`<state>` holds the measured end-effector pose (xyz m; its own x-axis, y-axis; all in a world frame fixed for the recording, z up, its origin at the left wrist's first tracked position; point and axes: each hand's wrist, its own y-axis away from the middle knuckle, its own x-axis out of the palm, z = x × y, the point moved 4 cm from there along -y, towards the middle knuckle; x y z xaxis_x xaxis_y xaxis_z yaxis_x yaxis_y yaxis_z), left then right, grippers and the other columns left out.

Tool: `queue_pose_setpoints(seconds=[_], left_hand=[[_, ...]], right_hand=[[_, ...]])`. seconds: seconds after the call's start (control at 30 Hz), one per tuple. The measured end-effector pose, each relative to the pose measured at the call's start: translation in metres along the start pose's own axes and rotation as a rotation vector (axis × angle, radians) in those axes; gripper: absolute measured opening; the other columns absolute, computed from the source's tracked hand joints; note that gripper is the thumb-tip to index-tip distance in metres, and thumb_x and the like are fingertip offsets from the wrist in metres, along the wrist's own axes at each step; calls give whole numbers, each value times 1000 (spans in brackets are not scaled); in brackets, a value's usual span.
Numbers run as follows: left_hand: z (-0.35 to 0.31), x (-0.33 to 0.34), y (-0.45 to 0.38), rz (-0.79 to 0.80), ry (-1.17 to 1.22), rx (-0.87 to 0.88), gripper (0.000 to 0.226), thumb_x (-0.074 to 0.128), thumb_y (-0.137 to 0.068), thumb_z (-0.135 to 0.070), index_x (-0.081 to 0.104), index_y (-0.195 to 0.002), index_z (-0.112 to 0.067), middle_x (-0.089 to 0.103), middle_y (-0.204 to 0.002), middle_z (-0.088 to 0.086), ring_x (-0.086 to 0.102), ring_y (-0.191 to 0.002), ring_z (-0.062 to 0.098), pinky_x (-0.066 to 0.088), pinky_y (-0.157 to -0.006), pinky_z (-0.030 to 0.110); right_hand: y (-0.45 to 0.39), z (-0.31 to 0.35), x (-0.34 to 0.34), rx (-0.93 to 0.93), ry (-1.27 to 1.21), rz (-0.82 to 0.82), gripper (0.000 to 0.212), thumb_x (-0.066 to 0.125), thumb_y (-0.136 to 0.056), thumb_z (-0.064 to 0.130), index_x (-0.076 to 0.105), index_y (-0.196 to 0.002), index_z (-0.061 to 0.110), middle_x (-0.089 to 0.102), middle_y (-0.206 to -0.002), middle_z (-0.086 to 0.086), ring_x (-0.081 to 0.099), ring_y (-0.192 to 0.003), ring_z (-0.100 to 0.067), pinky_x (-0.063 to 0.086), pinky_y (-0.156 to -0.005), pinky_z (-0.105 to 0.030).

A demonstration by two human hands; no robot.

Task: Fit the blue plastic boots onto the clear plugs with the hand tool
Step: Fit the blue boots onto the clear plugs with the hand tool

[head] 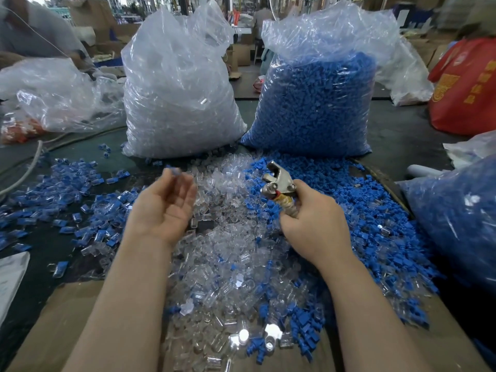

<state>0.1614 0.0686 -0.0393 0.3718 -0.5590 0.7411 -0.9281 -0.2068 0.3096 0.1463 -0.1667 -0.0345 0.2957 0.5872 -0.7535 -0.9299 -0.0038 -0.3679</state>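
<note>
Hands over a table heaped with plugs and boots.

Head view: the right hand grips the hand tool by its wrapped handle, metal head pointing up and away. The left hand is palm up, fingers loosely spread; its blurred fingertips seem to hold a small blue piece, though I cannot tell for sure. Clear plugs lie heaped between the arms, blue boots to the right. Behind stand a bag of clear plugs and a bag of blue boots on the table.
</note>
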Motion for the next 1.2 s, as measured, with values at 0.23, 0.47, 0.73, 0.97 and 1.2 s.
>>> queue_pose_setpoints(seconds=[0.23, 0.47, 0.73, 0.97, 1.2], left_hand=[[-27, -36, -16, -203, 516, 66, 19, 43, -104, -19, 55, -108, -5, 72, -77, 8, 72, -61, 13, 58, -53, 26], [-20, -12, -6, 71, 61, 47, 40, 57, -94, -40, 62, -113, -6, 73, -95, 4, 71, -76, 11, 57, -65, 22], [39, 48, 30, 562, -1050, 65, 54, 75, -69, -55, 68, -108, -18, 75, -96, 0, 70, -81, 14, 56, -67, 25], [39, 47, 28, 435, -923, 116, 21, 76, -79, -7, 67, -99, -6, 75, -81, 13, 70, -68, 21, 58, -61, 25], [34, 44, 22, 367, -1010, 227, 34, 69, -80, -44, 70, -102, -18, 76, -85, -3, 65, -67, 5, 52, -62, 17]], right_hand=[[-1, 0, 6, -8, 69, 75, 10, 54, -75, 26, 51, -84, 26, 51, -61, 4, 44, -55, -10, 23, -47, -29], [-1, 3, 6, -34, 103, 48, 12, 52, -74, 26, 53, -85, 24, 51, -62, 5, 47, -57, -17, 25, -47, -29], [-1, 14, 8, -177, 262, 59, 19, 61, -75, 21, 47, -87, 24, 56, -78, 5, 52, -75, -25, 33, -65, -36], [1, 14, 5, -218, 306, -52, 45, 67, -66, 24, 57, -110, 25, 59, -97, 4, 49, -94, -26, 27, -86, -37], [-3, 4, 2, 25, 337, -33, 32, 66, -78, 25, 53, -108, 25, 59, -89, 3, 47, -77, -22, 32, -63, -32]])
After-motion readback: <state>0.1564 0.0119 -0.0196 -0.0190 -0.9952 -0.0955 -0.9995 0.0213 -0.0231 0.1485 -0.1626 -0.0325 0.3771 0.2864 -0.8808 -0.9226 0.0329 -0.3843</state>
